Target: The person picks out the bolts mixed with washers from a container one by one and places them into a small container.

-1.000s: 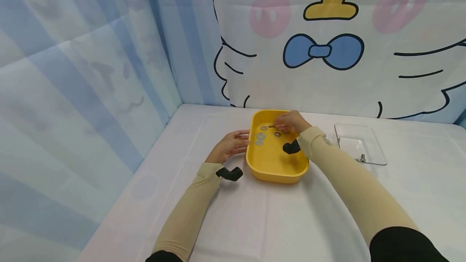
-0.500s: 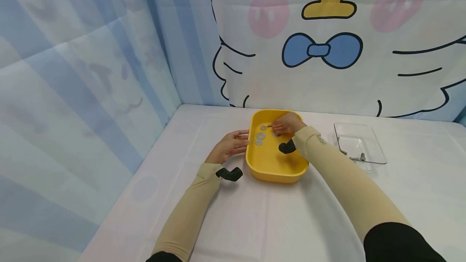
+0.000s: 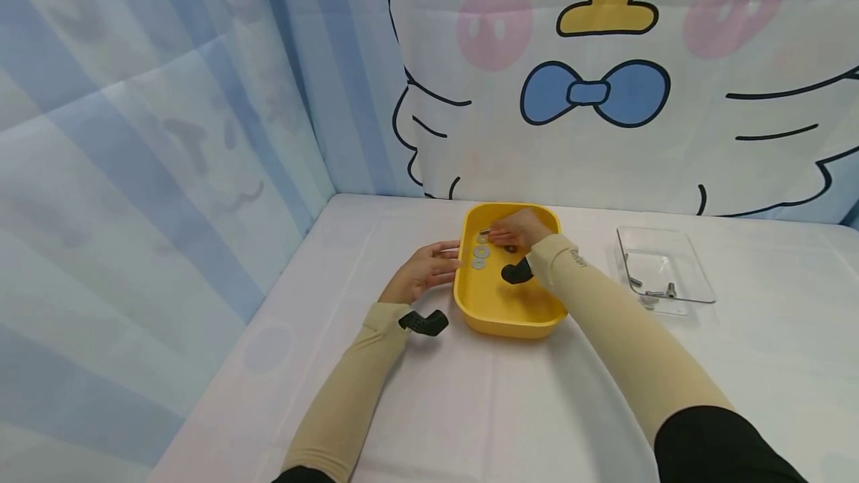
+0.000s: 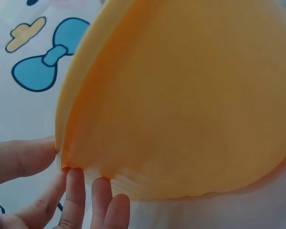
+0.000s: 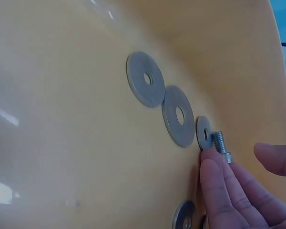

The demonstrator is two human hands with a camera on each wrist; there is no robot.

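Observation:
A yellow tray [image 3: 506, 311] stands on the table, with several flat washers [image 5: 145, 78] along one side of its floor. My left hand [image 3: 423, 270] rests against the tray's left side; its thumb [image 4: 24, 160] meets the rim and the straight fingers touch the outer wall. Inside the tray, my right hand [image 3: 517, 229] reaches low with nearly straight fingers [image 5: 212, 183]. A small socket-head bolt [image 5: 221, 145] lies right at those fingertips, beside the smallest washer [image 5: 204, 133]. The right thumb [image 5: 279, 160] is held apart from the bolt.
A clear plastic box [image 3: 694, 267] sits on the white table [image 3: 429, 393] to the right of the tray, with several bolts [image 3: 671, 290] in it. Behind the table hangs a printed cloth [image 3: 590, 162]; a striped cloth [image 3: 168, 170] hangs on the left.
My right hand has moved left across the tray, and the bolt at its fingertips has shifted left over beside a washer. The sleeve uncovers more of the clear box. My left hand stays put.

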